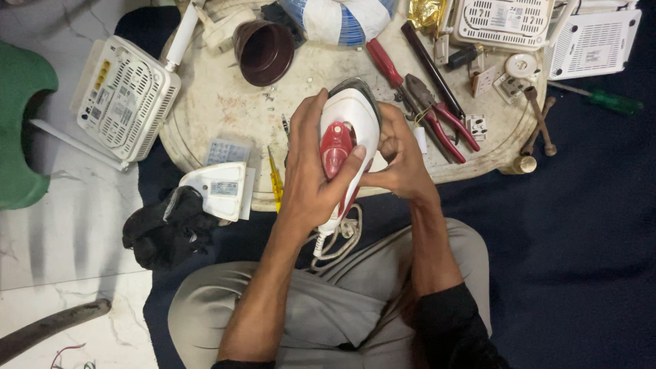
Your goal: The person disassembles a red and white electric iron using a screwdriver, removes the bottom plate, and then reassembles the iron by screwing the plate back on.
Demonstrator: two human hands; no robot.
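Observation:
A white and red clothes iron [350, 130] is held upright over the near edge of a round, worn white table [225, 109]. My left hand [311, 171] wraps around its left side, thumb on the red handle part. My right hand [400, 154] grips its right side. The iron's white cord [338, 239] hangs down toward my lap.
On the table lie a brown cup [264, 51], red-handled pliers [437, 113], a red screwdriver [383, 61], a yellow tester screwdriver [275, 181], a white iron cover [219, 188] and switch parts. White routers [126, 99] sit left and top right. A black cloth [167, 229] and green stool [20, 130] are at left.

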